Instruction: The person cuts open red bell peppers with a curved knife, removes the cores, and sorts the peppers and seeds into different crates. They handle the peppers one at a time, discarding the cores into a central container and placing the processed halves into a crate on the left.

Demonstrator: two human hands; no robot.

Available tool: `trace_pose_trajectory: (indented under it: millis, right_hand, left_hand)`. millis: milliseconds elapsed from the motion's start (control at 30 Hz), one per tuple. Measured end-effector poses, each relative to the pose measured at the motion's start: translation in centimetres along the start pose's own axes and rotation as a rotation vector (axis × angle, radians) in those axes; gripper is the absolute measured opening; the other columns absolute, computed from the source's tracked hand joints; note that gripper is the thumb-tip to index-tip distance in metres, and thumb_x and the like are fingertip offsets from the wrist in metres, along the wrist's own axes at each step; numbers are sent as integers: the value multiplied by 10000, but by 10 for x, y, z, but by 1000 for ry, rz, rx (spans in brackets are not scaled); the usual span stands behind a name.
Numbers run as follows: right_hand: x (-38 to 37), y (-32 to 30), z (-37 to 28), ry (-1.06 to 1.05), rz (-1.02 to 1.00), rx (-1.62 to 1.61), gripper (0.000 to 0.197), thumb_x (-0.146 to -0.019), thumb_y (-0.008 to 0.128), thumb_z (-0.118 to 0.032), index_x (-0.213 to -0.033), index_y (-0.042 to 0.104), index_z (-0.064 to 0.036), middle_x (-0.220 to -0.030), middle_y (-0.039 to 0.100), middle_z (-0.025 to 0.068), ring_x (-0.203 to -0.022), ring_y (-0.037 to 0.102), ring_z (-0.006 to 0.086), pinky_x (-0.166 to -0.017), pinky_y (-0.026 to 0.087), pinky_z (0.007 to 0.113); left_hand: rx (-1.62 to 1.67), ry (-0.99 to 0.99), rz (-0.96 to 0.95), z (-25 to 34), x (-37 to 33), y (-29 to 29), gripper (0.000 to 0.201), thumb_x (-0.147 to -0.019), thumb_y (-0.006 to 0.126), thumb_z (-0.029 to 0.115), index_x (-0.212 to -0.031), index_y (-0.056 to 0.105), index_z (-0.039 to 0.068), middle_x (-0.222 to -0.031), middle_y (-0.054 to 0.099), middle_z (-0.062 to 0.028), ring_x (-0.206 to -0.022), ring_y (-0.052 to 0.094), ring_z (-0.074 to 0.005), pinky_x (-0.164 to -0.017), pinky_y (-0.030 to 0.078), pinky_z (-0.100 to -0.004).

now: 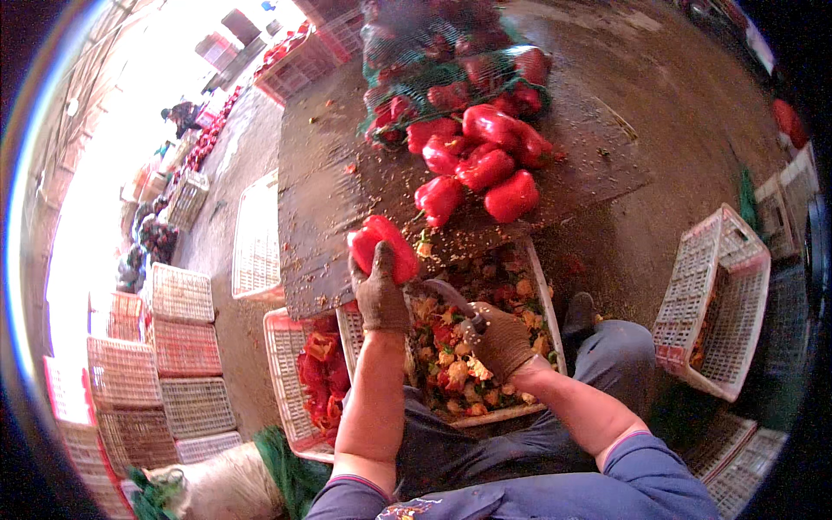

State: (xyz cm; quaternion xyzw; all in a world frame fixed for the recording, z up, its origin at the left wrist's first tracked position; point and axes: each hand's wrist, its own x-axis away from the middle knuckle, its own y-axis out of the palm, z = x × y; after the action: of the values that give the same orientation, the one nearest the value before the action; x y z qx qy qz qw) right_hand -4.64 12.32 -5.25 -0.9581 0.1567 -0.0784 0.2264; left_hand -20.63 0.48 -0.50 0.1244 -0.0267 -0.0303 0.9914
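1. Head view, nearest: blue shirt (520,498), soft cloth, above dark trousers (620,355); a pale, bulging sack (221,481) with green mesh lies at lower left.
2. Between the knees, a shallow slatted waste crate (548,303), plastic, filled with knobbly yellow-green cores (451,377), red scraps and small pale seeds.
3. Left of it, a second slatted crate (277,373) holds glossy, crumpled-looking red pepper pieces (322,373).
4. Right hand (503,342), in a coarse brown knit glove flecked with seeds, is closed round the dark handle of a knife (451,296); its slim, curved blade points toward the left hand, over the waste crate.
5. Left hand (381,299), similarly gloved, grips a red pepper (388,251): smooth, shiny, lobed, held up at the near edge of the board, thumb laid along its side.
6. Board (325,195): flat, brown, damp-looking, strewn with seeds.
7. On it, a loose pile of whole peppers (490,160), blocky, waxy, highlights on the skins.
8. Just behind, a green net sack (433,74), its open mesh stretched over more peppers.
9. To the right, an upright-walled lattice crate (685,286) on the floor; to the left, stacked crates (186,347), whitish and reddish.
10. Far left: a heaped pepper crate (299,74) and a stooping person (184,114), detail blurred by glare.
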Motion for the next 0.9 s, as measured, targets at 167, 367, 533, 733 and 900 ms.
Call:
trace_pose_trajectory:
  millis: [167, 367, 533, 733, 900]
  right_hand:
    - [-7, -7, 14, 70, 35, -238, 236, -919, 699, -197, -1084, 685, -29, -931, 721, 138, -861, 681, 215, -757, 528, 350]
    - [-9, -35, 0, -1, 75, -420, 392, -880, 780, -156, -1207, 638, 8, -1151, 686, 88, -1055, 644, 157, -892, 536, 314]
    - [-6, -50, -1, -37, 104, -429, 492, -845, 799, -221, -1261, 607, -39, -1130, 712, 108, -1053, 671, 212, -932, 527, 353]
    - [-7, -51, 13, -27, 44, -664, 547, -790, 818, -233, -1251, 604, -32, -1075, 712, 116, -996, 682, 204, -902, 543, 351]
    - [-11, -74, 10, 116, -82, -454, 400, -771, 797, -225, -1094, 657, -36, -944, 726, 96, -879, 700, 195, -807, 558, 345]
  left_hand:
    - [163, -331, -203, -25, 1, -16, 455, -999, 636, 304, -1366, 538, 52, -1210, 656, -99, -1052, 664, -234, -902, 563, -393]
    - [-373, -38, -352, -44, 32, 12, 447, -958, 673, 253, -1304, 557, -4, -1119, 693, -133, -984, 675, -237, -850, 540, -366]
    - [-811, 287, -403, -8, 68, 43, 435, -889, 735, 225, -1262, 590, 58, -1092, 674, -210, -1007, 669, -365, -861, 534, -412]
    - [-457, 18, -501, -23, 77, 38, 369, -915, 738, 160, -1227, 602, 18, -1053, 671, -75, -934, 639, -177, -850, 524, -327]
    - [-141, -270, -496, -34, 67, 31, 392, -958, 678, 155, -1302, 585, -8, -1137, 680, -57, -997, 635, -137, -895, 519, -299]
